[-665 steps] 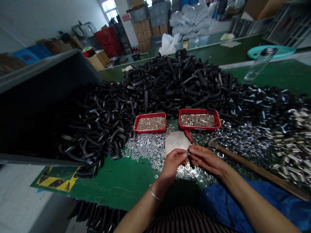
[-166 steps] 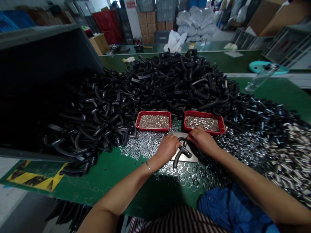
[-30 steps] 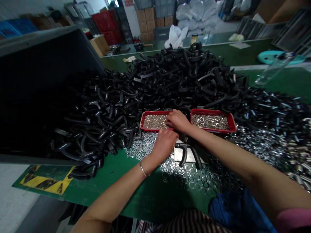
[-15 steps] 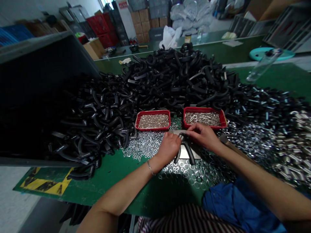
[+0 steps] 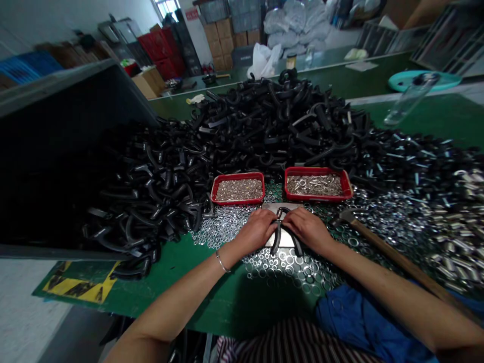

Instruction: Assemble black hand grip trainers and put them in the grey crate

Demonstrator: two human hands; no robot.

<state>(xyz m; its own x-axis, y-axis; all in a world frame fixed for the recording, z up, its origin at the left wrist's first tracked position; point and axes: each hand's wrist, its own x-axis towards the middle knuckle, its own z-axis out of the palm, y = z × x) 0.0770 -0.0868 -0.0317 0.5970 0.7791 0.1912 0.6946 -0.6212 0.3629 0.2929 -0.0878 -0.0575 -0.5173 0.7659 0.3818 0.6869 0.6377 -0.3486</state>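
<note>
A black two-legged curved handle (image 5: 277,241) lies on a flat metal plate (image 5: 272,206), its legs spread toward me. My left hand (image 5: 259,227) is closed on the handle's upper left side. My right hand (image 5: 307,228) is closed too, its thumb and fingertips pinched at the handle's joint, close to the left fingertips. A small shiny metal bit shows between the two hands; whatever the right fingers pinch is too small to make out. Loose metal rings (image 5: 289,259) lie around the plate's near edge, and small nut-like rings (image 5: 221,227) spread to its left.
Two red trays, one with tiny metal pieces (image 5: 237,202) and one with pins (image 5: 318,197), stand behind the plate. A hammer (image 5: 381,244) lies at right. Black handles (image 5: 264,126) are heaped beyond, spilling from a grey crate (image 5: 128,96). Metal sleeves (image 5: 451,252) lie far right.
My right hand has come down and left from the plate's far edge to the handle's joint, beside my left fingertips. More of the hammer shows now. The handle stays on the plate.
</note>
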